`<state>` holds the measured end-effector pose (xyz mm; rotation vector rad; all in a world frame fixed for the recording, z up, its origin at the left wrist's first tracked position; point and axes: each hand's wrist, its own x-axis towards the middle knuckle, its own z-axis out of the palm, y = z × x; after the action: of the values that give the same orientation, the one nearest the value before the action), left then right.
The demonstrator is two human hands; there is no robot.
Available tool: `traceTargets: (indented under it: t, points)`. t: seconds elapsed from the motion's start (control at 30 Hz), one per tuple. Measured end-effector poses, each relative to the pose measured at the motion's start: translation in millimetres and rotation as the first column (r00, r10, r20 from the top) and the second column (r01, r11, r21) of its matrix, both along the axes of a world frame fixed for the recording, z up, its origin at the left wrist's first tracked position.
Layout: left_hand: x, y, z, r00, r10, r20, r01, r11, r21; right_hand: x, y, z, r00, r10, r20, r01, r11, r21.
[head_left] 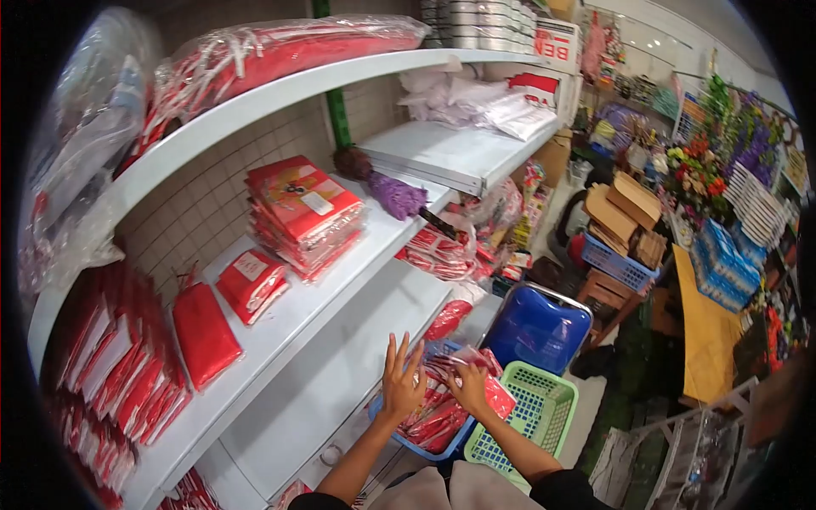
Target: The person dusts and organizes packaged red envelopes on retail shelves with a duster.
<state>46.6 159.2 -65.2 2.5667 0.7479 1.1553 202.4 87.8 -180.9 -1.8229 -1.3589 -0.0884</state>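
Note:
A blue basket full of red packets in clear wrap stands in front of me. My left hand is raised over its left side, fingers spread, holding nothing. At the basket's right side my right hand is bent down onto the packets, its fingertips on a clear-wrapped red packet; how firmly they close on it is partly hidden. Touching the blue basket on the right is a green basket.
White shelves run along the left with stacked red packets and a purple duster. Behind the baskets is a blue folded seat. Farther right are a blue crate with cardboard and a yellow board.

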Motion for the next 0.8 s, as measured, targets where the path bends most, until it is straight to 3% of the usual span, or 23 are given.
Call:
traceTargets:
  t: [0.07,0.17,0.3,0.43,0.53,0.67,0.8]
  points:
    - [-3.7,-10.9,-32.4,0.983,-0.046,-0.178,0.023,0.992,-0.125,-1.2,-38.3,-38.1,0.997,-0.073,-0.04,0.052,0.919,-0.391]
    - [-8.3,-18.7,-97.4,0.95,-0.125,-0.286,0.056,0.97,-0.236,-7.3,-81.6,-108.2,0.981,-0.137,-0.134,0.05,0.859,-0.51]
    - [-17.7,-31.6,-160.0,0.877,-0.209,-0.433,0.045,0.932,-0.359,-24.4,-116.2,-116.4,0.991,-0.117,-0.072,0.033,0.714,-0.7]
    - [-24.5,-43.0,-210.9,0.842,-0.278,-0.462,0.01,0.865,-0.502,-36.1,-124.9,-132.8,0.981,-0.1,-0.166,-0.055,0.679,-0.732]
    - [-27.6,-46.6,-245.5,0.855,-0.276,-0.438,-0.025,0.823,-0.567,-39.0,-118.2,-153.5,0.992,-0.076,-0.103,-0.027,0.662,-0.749]
    - [-27.7,-43.1,-291.5,0.805,-0.262,-0.532,-0.088,0.835,-0.543,-25.5,-97.3,-147.8,0.991,-0.047,-0.124,-0.061,0.671,-0.739]
    - [-23.5,-32.8,-311.9,0.802,-0.287,-0.523,-0.153,0.748,-0.645,-8.1,-74.2,-158.3,0.995,0.079,-0.053,-0.093,0.703,-0.705]
